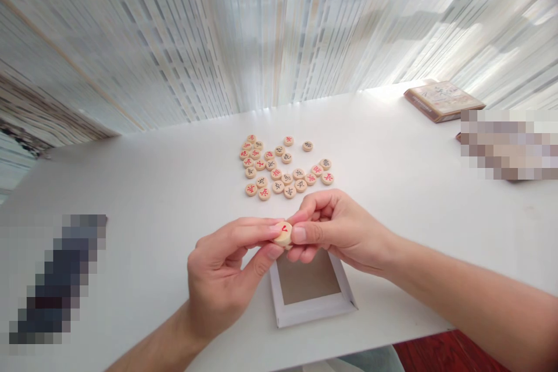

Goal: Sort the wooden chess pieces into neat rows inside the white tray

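Observation:
Between my two hands is a round wooden xiangqi piece [284, 236] with a red mark on its face. My left hand [233, 261] pinches it from the left with thumb and fingertips. From the other side my right hand [329, 229] grips it, thumb on the near side. Part of another pale piece may show just under it, but the fingers hide most of that. Below the hands lies a shallow white box tray [316, 308] with a grey-brown bottom; its far edge is hidden. Beyond them, several loose xiangqi pieces [278, 186], marked in red or black, lie spread on the table.
The white table [174, 186] runs back to a striped curtain [261, 29]. A flat brown printed box [444, 100] sits at the back right, with a blurred-out item [510, 145] beside it. Another blurred, dark item [56, 285] is at the left.

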{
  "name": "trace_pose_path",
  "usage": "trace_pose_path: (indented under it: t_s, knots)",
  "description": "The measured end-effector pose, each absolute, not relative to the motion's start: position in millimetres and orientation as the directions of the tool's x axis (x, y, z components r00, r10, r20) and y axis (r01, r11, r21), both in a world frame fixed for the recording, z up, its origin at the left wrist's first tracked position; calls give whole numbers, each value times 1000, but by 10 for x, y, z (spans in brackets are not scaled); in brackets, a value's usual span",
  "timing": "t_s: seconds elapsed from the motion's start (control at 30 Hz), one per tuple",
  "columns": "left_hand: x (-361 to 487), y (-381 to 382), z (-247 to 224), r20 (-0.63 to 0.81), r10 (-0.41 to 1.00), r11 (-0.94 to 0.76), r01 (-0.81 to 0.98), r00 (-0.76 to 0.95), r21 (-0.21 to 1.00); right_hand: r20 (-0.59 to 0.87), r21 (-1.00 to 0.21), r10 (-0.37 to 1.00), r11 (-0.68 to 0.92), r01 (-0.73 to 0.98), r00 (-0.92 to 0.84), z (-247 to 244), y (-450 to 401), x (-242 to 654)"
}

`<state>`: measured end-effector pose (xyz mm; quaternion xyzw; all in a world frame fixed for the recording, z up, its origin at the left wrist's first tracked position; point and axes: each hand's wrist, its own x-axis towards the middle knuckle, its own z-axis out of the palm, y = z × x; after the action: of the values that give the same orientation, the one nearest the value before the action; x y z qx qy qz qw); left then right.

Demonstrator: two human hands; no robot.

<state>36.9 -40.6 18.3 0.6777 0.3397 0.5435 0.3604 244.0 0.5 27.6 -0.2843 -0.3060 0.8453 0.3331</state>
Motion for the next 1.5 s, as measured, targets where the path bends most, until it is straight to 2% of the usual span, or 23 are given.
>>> trace_pose_path:
  t_s: [0.23, 0.57, 0.73, 0.87, 1.07, 1.17, 1.33, 1.5]
  knots:
    - [433, -382, 241, 337, 932, -330, -70, 133, 941, -289, -728, 737, -584, -360, -611, 302, 4, 2466]
    - [409, -407, 176, 383, 919, -388, 44, 88, 921, -107, -838, 812, -384, -387, -573, 273, -2, 2432]
    - [412, -415, 199, 334, 940, -339, 98, 68, 936, -132, -871, 829, -358, -335, -543, 327, -18, 2438]
    - [426, -417, 179, 311, 948, -315, 68, 60, 947, -154, -894, 842, -341, -289, -517, 347, -20, 2439]
    - [432, -426, 155, 232, 969, -234, 20, 80, 972, -238, -876, 811, -417, -243, -535, 335, -20, 2428]
    - [433, -428, 176, 207, 974, -208, 5, 92, 978, -234, -873, 806, -420, -246, -544, 326, -27, 2429]
    - [443, -420, 206, 227, 964, -228, -6, 138, 974, -237, -862, 787, -442, -250, -570, 294, -42, 2430]
    - [431, -428, 179, 325, 921, -348, 83, 214, 934, -272, -875, 772, -447, -186, -574, 260, -57, 2429]
